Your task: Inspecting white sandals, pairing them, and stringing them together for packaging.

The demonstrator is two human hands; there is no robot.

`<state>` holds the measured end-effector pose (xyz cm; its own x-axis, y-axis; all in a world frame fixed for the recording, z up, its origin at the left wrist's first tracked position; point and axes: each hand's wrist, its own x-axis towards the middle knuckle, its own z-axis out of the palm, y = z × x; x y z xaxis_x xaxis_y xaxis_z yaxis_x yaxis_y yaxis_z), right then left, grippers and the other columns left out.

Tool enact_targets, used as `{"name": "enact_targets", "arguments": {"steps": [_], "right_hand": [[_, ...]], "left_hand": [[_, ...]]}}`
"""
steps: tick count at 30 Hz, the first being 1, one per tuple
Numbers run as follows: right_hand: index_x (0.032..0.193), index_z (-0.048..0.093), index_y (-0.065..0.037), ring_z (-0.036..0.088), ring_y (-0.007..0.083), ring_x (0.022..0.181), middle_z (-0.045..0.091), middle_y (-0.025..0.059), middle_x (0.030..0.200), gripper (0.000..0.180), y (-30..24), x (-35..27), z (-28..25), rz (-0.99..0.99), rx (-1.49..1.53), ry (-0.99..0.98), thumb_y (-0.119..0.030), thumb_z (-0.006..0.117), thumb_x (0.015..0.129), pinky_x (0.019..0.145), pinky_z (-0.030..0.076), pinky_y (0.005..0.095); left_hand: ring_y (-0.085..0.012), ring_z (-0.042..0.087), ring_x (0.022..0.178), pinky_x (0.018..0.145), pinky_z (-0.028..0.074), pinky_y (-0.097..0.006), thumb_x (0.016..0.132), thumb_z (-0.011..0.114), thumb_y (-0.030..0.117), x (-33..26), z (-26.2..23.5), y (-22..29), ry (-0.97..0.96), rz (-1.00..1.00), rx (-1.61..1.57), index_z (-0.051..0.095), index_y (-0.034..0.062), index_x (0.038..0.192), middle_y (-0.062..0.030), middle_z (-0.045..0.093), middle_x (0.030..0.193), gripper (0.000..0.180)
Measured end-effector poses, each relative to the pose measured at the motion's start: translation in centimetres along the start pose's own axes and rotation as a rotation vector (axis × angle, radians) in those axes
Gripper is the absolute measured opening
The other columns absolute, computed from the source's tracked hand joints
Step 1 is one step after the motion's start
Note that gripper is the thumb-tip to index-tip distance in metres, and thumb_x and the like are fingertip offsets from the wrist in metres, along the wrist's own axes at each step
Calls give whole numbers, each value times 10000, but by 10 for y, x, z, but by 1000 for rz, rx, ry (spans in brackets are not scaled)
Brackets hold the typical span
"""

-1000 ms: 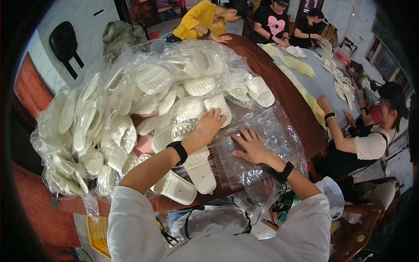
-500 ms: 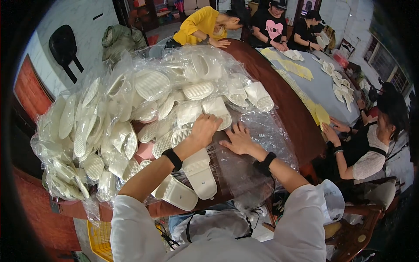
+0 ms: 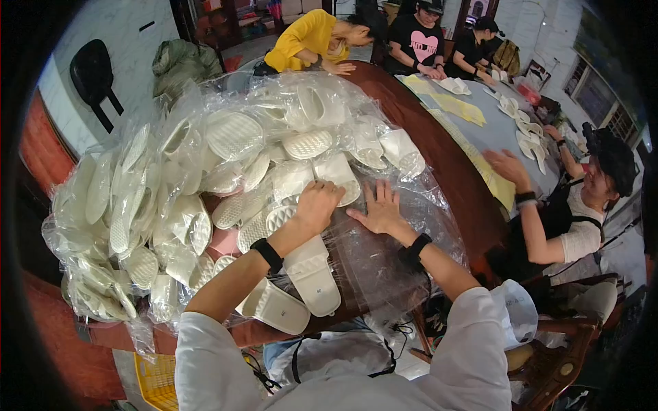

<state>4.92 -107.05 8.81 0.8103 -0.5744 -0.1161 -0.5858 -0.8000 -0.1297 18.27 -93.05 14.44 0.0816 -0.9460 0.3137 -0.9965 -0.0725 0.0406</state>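
My left hand [image 3: 318, 207] is closed, knuckles up, over the white slippers in the middle of the table; what its fingers grip is hidden beneath it. Just beyond it lies a wide-strapped white slipper [image 3: 337, 175]. Flat on a clear plastic bag [image 3: 404, 253] rests my right hand [image 3: 381, 211], fingers spread, holding nothing. Below my left wrist a bare white slipper [image 3: 317, 277] points its heel toward me. A second one [image 3: 282, 308] lies beside it, nearer the table's edge.
A big heap of bagged white slippers [image 3: 236, 133] covers the table's left and far side. Across the brown tabletop [image 3: 428, 127], a person in yellow [image 3: 301, 44] leans in. More people sit along a grey table [image 3: 497, 127] with slippers and yellow sheets. A yellow basket [image 3: 156, 380] stands below.
My right hand has shifted slightly, its fingers spreading and pointing farther forward. My left hand has barely moved. The person at right has lifted a hand off the yellow sheet.
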Motion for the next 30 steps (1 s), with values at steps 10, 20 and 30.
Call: {"name": "enact_targets", "arguments": {"steps": [10, 20, 30], "right_hand": [[1504, 225, -167, 47, 428, 1407, 84, 237, 1544, 857, -26, 37, 8, 55, -53, -131, -666, 451, 845, 1100, 150, 525], [1485, 184, -17, 35, 444, 1418, 94, 249, 1537, 956, 20, 14, -15, 191, -72, 10, -623, 532, 833, 1114, 152, 555], [1506, 182, -123, 144, 465, 1372, 138, 257, 1519, 955, 2, 39, 17, 107, 58, 41, -536, 630, 770, 1053, 198, 578]], "left_hand": [[-288, 595, 976, 876, 439, -371, 604, 687, -26, 0, 5, 2, -54, 4, 24, 595, 88, 1077, -116, 606, 969, 495], [-252, 586, 1024, 896, 417, -361, 629, 737, 65, 0, 17, -1, -146, 10, 147, 602, 150, 1133, -117, 605, 1027, 528], [-254, 582, 1010, 880, 412, -358, 626, 696, 22, -3, 10, 3, -54, 14, 15, 627, 145, 1075, -105, 603, 989, 471]]}}
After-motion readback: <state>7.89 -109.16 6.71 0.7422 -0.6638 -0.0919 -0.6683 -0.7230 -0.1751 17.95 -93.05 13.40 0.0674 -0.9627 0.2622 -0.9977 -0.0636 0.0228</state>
